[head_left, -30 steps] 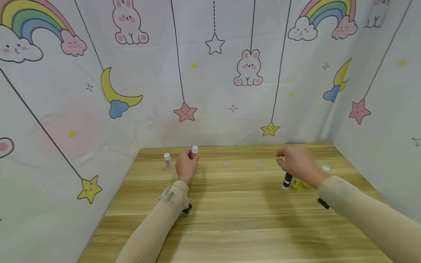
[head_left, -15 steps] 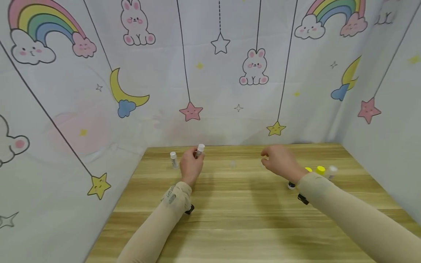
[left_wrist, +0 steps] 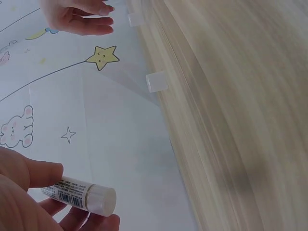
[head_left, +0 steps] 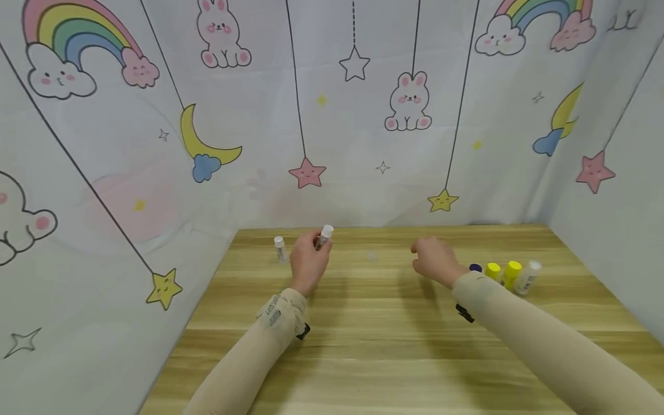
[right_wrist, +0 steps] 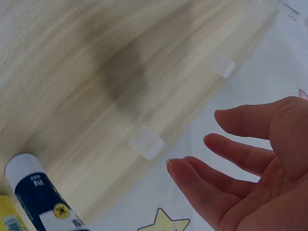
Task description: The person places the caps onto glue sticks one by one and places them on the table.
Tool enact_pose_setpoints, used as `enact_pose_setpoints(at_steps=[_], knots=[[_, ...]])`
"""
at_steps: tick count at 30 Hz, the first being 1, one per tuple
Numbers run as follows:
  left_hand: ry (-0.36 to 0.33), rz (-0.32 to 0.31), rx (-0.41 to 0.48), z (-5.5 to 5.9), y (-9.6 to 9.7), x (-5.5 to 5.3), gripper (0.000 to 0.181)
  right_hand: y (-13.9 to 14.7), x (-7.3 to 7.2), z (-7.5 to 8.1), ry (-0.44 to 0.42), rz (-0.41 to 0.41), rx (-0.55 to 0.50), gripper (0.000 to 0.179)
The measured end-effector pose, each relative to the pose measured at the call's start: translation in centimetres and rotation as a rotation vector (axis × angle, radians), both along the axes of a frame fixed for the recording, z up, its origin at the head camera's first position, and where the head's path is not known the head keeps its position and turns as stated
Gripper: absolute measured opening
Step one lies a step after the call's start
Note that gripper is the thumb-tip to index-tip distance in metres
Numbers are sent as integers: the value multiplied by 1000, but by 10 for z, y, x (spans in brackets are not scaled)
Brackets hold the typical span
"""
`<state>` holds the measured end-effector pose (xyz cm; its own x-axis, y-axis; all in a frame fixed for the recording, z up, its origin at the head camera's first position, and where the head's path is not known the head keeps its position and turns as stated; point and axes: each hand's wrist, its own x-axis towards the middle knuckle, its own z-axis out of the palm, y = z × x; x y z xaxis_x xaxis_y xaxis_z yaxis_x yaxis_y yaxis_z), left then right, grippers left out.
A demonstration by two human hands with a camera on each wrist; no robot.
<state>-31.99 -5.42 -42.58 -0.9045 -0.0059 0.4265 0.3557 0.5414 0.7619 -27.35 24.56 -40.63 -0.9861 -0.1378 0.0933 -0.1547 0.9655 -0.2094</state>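
My left hand (head_left: 309,262) grips a white glue stick (left_wrist: 79,195) between thumb and fingers, its barcode label showing in the left wrist view. The stick leans right in the head view, with its white end up. Just to the left, another white glue stick (head_left: 280,249) stands upright on the table. My right hand (head_left: 437,261) hovers at the right, its thumb and fingers apart with nothing between them. Its fingertips are near a small translucent cap (right_wrist: 147,142), which the hand hides in the head view. A second translucent cap (head_left: 372,257) sits between the two hands.
Beside my right forearm stands a row of glue sticks: a navy one (head_left: 475,267), two yellow ones (head_left: 512,274) and a whitish one (head_left: 529,278). The wooden table (head_left: 363,357) meets a printed curtain (head_left: 342,196) at its back and sides.
My right hand has moved left from above the row of glue sticks toward a translucent cap and sits a little lower. The left hand keeps its glue stick, now tilted further right.
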Motion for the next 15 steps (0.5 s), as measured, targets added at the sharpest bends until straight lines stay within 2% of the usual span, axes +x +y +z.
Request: enact_pose_setpoints(at_steps=[5, 12, 15], knots=[[22, -12, -12, 2, 0, 5, 28, -3, -6, -9, -34, -25, 22, 35], [53, -11, -31, 4, 1, 11, 29, -5, -15, -23, -72, -64, 38, 10], [66, -17, -50, 5, 1, 13, 29, -7, -17, -28, -79, -64, 46, 7]])
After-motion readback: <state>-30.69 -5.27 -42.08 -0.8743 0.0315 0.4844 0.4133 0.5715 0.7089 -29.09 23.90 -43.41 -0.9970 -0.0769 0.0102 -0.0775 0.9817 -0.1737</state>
